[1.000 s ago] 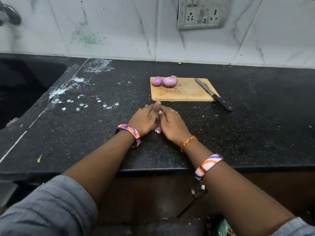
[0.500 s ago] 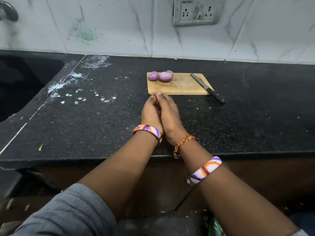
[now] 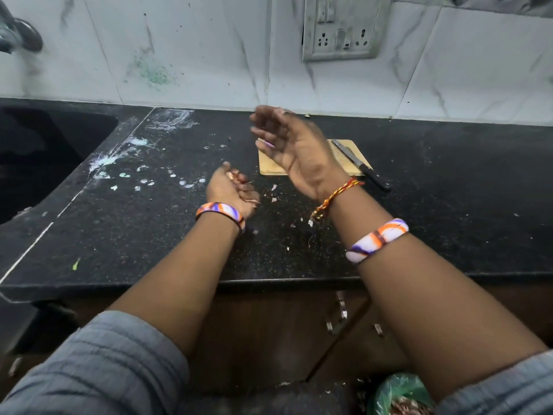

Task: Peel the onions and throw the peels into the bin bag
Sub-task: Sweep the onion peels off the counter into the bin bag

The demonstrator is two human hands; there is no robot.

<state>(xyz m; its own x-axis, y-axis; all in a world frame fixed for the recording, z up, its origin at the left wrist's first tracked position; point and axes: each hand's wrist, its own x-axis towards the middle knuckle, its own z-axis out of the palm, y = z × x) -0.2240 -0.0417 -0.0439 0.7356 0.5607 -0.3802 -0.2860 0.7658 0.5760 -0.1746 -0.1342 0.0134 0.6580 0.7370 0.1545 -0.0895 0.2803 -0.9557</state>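
My left hand (image 3: 230,190) hovers low over the black counter (image 3: 155,229), its fingers curled round a clump of reddish onion peels (image 3: 236,176). Raised and blurred, my right hand (image 3: 296,148) has its fingers spread and holds nothing. It covers most of the wooden cutting board (image 3: 269,167), so the onions there are hidden except for a purple sliver (image 3: 266,143). Small peel scraps (image 3: 273,194) lie on the counter between my hands. Below the counter edge, at the bottom right, a green bin bag (image 3: 395,390) holds peels.
A black-handled knife (image 3: 359,164) lies across the board's right side. A dark sink (image 3: 45,151) sits at the left, and a wall socket (image 3: 341,28) is on the tiles behind. White smears (image 3: 119,163) mark the counter.
My hands were pressed together on the counter over the peels. They have parted: the left keeps the peels, and the right has lifted up over the board.
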